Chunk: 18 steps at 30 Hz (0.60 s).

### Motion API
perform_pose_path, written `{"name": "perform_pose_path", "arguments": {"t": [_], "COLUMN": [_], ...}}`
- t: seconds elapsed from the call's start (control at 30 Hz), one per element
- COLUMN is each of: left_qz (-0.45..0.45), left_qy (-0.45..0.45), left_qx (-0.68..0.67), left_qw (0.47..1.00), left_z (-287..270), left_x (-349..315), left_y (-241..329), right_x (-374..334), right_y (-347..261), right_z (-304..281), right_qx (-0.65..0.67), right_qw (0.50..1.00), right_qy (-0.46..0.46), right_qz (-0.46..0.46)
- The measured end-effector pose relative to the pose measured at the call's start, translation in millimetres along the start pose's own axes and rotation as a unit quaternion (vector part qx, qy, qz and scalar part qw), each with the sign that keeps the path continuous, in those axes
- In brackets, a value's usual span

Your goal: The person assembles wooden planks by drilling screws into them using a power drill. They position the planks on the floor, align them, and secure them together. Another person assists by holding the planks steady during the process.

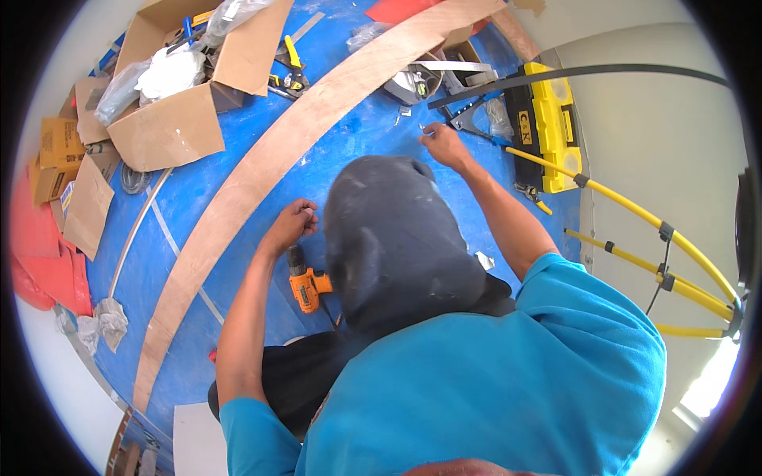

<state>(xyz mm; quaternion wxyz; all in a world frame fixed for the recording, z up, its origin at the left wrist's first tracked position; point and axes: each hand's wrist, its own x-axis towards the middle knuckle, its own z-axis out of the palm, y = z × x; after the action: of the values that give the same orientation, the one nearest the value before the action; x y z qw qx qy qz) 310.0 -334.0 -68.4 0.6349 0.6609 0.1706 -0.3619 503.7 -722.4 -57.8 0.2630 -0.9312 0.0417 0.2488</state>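
Note:
My left hand (294,225) is beside my raised knee in dark trousers, its fingers curled together; what they hold, if anything, is too small to see. Just below it an orange cordless drill (306,287) rests on the blue floor covering. On the far side of the knee, my right arm is stretched forward. The fingers of my right hand (444,146) are pinched low over the floor covering, and I cannot make out what is between them. Small white scraps (405,113) lie near its fingertips.
A long curved wooden strip (238,182) sweeps across the floor. An open cardboard box (171,131) with tools and plastic stands far left. To the right are a yellow-and-black toolbox (553,127), a dark curved bar (587,71) and yellow tripod legs (627,208). Yellow-handled pliers (294,67) lie beyond the strip.

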Motion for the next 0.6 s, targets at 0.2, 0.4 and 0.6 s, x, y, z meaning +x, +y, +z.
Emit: {"name": "perform_pose_path", "arguments": {"t": [0.2, 0.4, 0.6], "left_qz": [0.091, 0.072, 0.036], "left_qy": [0.008, 0.01, 0.022], "left_qx": [0.051, 0.082, 0.109], "left_qw": [0.995, 0.994, 0.993], "left_z": [13.1, 9.5, 11.0], "left_x": [-17.0, -23.3, -33.2], "left_y": [7.6, 15.4, 33.9], "right_x": [-34.0, -53.2, -42.8], "right_y": [38.9, 54.8, 48.0], "right_z": [46.6, 66.3, 43.7], "right_qx": [0.056, 0.101, 0.102], "right_qw": [0.998, 0.995, 0.992], "right_qy": [-0.019, -0.001, 0.078], "right_qz": [0.001, -0.001, -0.016]}}
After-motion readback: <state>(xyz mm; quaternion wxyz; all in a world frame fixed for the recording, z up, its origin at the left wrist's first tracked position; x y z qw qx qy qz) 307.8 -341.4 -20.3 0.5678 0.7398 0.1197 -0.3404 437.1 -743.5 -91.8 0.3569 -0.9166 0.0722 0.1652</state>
